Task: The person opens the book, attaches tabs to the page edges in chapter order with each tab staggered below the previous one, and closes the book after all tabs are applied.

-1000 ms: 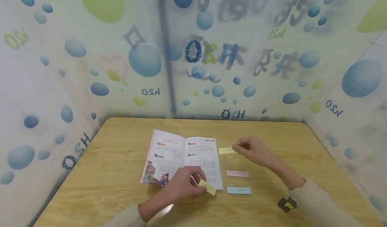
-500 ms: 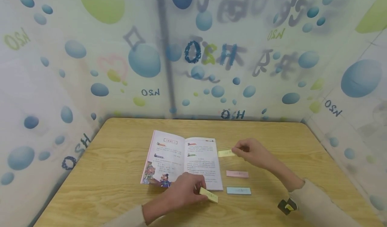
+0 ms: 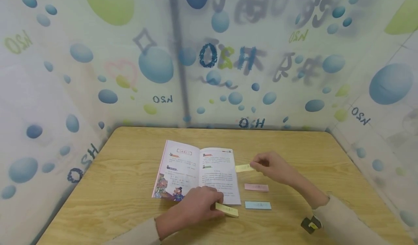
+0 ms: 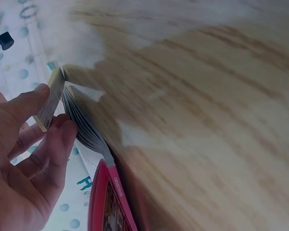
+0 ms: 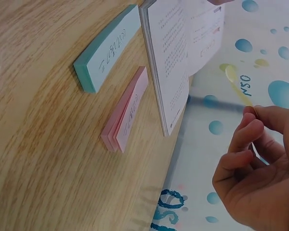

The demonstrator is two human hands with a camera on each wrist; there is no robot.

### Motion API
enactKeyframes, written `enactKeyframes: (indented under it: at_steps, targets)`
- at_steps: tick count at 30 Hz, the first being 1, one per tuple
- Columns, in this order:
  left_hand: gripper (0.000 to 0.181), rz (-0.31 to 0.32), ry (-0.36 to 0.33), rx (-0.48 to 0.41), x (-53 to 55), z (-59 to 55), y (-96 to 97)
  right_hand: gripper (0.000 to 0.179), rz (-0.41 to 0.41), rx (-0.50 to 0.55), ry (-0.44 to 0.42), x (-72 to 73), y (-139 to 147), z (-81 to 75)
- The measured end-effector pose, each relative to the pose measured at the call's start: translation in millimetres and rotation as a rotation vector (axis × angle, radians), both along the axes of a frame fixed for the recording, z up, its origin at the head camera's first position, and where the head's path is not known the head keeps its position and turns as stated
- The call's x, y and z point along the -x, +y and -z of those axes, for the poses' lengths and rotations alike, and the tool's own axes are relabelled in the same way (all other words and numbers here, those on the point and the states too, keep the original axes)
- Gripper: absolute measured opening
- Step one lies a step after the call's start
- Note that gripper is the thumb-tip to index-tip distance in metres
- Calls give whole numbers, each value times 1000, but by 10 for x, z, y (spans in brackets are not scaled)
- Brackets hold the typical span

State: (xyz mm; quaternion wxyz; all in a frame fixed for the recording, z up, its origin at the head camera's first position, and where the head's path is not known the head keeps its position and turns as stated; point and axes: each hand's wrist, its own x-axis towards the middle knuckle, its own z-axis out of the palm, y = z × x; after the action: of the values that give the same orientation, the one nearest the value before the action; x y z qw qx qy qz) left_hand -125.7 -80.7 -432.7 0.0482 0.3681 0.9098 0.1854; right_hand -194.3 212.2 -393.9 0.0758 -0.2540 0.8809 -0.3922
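An open book [image 3: 218, 179] with printed text and cartoon pigs lies on the table. My left hand [image 3: 199, 205] pinches a yellow sticky note pad [image 3: 228, 210] at the book's lower right corner; the left wrist view has the thumb flat on the pad [image 4: 52, 103]. Beyond it, my right hand [image 3: 273, 168] pinches the right end of a single yellow sticky note [image 3: 243, 168] between thumb and forefinger. The note's free end reaches the right page's edge. In the right wrist view this thin note [image 5: 237, 85] curves up from the fingertips.
Right of the book, a pink sticky note pad [image 3: 256, 188] lies above a blue one [image 3: 258, 205], both with handwriting on top. The wooden table [image 3: 121, 172] meets bubble-patterned walls [image 3: 209, 103] behind and at the sides. A dark strap piece [image 3: 311, 224] is by the right sleeve.
My left hand has moved slightly down and right, and its yellow pad lies more level now. My right hand has come down a little with the note.
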Motion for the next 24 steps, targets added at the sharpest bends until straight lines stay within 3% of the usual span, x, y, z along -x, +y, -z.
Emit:
enactKeyframes:
  at_steps: [10,17,24]
  targets:
    - [25,-40,64,48,-11,-5,-7,17,-11,-3,-5,-46,-11,5]
    - [17,-88,-20,-119,69,-39,-63,15,-5,-9,-22,-75,-34,45]
    - [11,-167,-128,-273,163,-166,-87,15,-53,46,2,-106,-85,87]
